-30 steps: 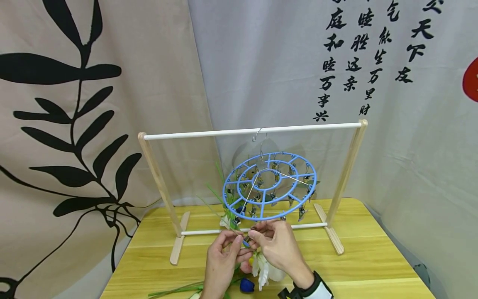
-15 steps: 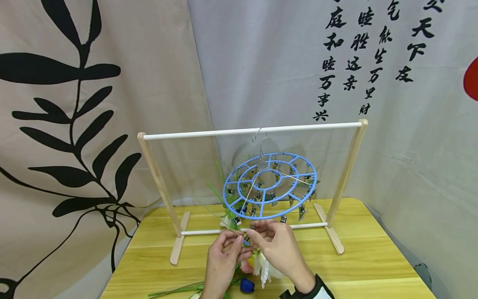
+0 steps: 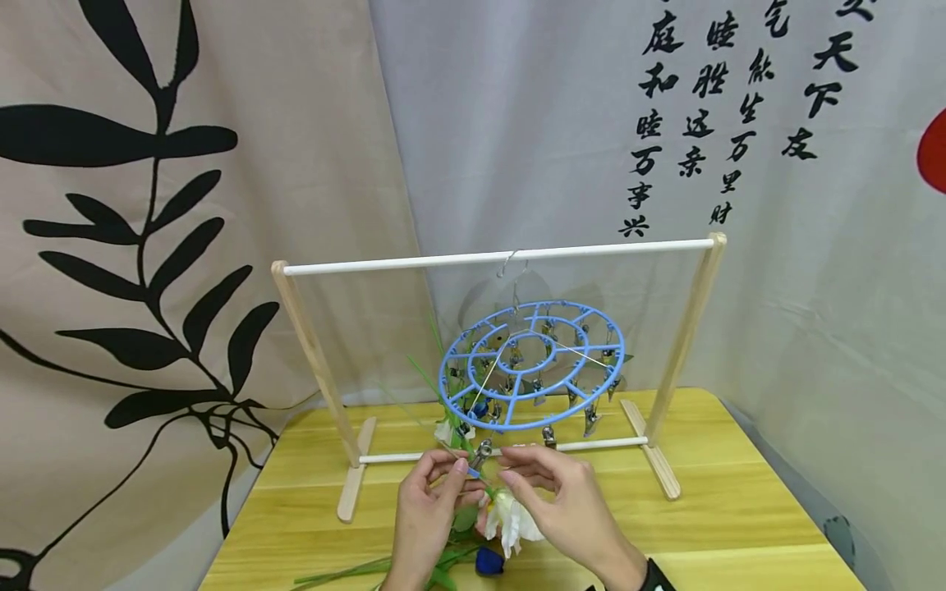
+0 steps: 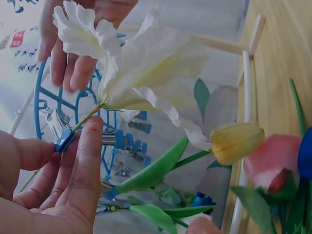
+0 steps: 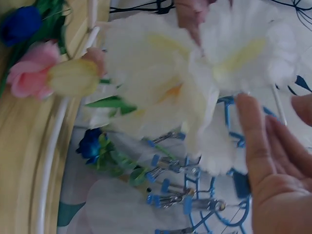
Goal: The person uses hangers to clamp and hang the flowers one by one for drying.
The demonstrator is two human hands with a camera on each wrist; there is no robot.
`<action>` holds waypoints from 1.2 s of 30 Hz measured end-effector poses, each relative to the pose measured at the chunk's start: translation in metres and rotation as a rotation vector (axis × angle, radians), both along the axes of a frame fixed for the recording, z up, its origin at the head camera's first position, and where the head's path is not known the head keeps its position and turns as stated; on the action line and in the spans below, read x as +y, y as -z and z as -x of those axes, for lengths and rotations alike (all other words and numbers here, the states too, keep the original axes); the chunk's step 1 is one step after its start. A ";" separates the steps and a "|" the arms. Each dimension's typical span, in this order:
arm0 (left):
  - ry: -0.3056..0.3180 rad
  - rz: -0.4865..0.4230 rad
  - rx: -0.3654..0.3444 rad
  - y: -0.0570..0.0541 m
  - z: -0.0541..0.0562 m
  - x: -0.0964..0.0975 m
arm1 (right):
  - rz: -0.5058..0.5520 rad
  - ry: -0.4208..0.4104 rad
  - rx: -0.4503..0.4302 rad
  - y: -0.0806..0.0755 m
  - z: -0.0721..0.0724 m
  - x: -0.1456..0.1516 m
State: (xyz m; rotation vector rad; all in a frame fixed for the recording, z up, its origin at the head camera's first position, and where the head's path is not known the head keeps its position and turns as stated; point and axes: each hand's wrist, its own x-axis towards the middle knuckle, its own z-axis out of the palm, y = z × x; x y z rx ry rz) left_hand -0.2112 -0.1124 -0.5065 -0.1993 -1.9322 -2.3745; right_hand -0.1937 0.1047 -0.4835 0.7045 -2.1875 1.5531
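Observation:
My left hand (image 3: 429,505) pinches the blue tip of a metal clip (image 4: 57,124) between thumb and fingers. A thin flower stem (image 4: 86,118) runs through at that tip; its white artificial flower (image 4: 161,68) spreads out beyond, and in the head view it hangs just below the hands. My right hand (image 3: 572,505) is beside the flower with fingers extended and holds nothing. The clip is at the front lower side of a blue round hanging rack (image 3: 510,427), which tilts towards me with many metal clips. A blue rose (image 5: 90,146) on a leafy stem hangs among the clips.
The rack hangs from the white top bar (image 3: 414,263) of a wooden stand. Below my hands a blue flower (image 3: 489,561) and green stems (image 3: 347,570) lie on the wooden table (image 3: 739,525). A yellow tulip (image 4: 238,143) and a pink flower (image 5: 36,70) are also close.
My right hand has let go of the clip and moved right, with its fingers opened. My left hand has shifted slightly left with the clip, and the white flower shows more fully.

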 end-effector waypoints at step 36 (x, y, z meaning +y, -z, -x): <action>-0.174 0.060 0.072 -0.008 0.048 -0.066 | -0.206 -0.034 0.199 0.091 0.002 0.039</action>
